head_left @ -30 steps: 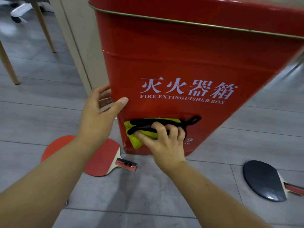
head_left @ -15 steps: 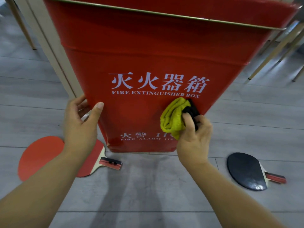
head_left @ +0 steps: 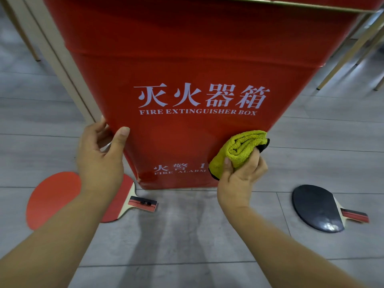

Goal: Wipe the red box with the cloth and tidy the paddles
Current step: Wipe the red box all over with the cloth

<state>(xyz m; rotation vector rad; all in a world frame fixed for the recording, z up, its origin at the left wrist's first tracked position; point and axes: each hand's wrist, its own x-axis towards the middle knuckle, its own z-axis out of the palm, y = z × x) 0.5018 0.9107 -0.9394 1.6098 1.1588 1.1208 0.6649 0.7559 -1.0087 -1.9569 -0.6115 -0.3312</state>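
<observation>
A tall red box [head_left: 187, 59] with white lettering stands on the floor in front of me. My left hand [head_left: 99, 156] grips its left front edge, thumb on the front face. My right hand [head_left: 241, 177] holds a bunched yellow cloth [head_left: 239, 150] with a black trim against the box's lower right corner. A red paddle [head_left: 54, 196] lies flat on the floor at the lower left, partly hidden by my left forearm. A black paddle [head_left: 315, 207] lies flat at the right.
The floor [head_left: 187, 235] is grey planks. A pale wooden post [head_left: 62, 59] stands behind the box on the left. Thin furniture legs [head_left: 342, 57] stand at the upper right, and another leg [head_left: 22, 34] at the upper left.
My right hand has carried the cloth from the lower middle of the box's front to its lower right corner, and the cloth is now bunched up. My left hand keeps its grip on the left edge.
</observation>
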